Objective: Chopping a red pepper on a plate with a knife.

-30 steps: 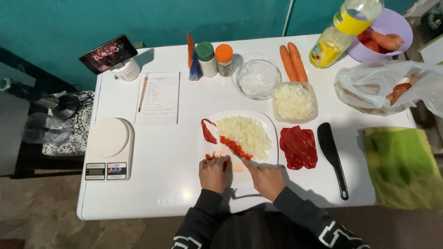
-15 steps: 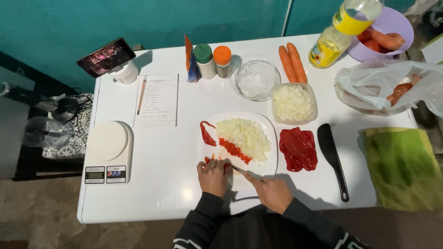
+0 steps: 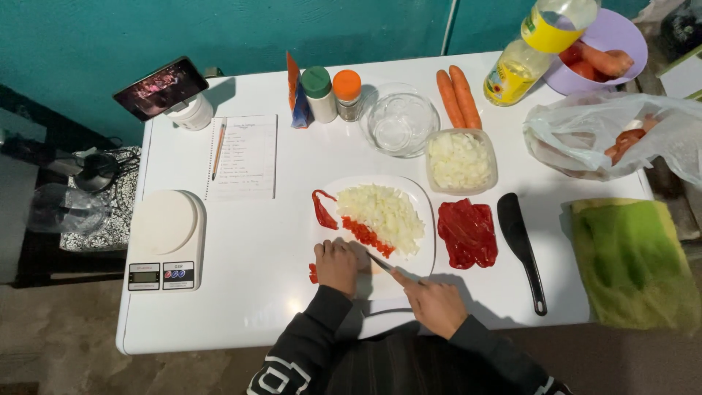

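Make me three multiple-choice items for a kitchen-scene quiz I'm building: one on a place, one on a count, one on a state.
1. Where does the black spatula lie?
A. right of the red pepper pieces
B. on the notebook
C. in the glass bowl

2. How many whole carrots lie beside the glass bowl?
A. one
B. two
C. four

3. What is the right hand doing?
A. resting flat, empty
B. gripping a knife
C. lifting the oil bottle

Answers: 1 A, the spatula lies just right of the pepper. 2 B, two carrots lie side by side. 3 B, its blade reaches toward the left hand on the cutting board.
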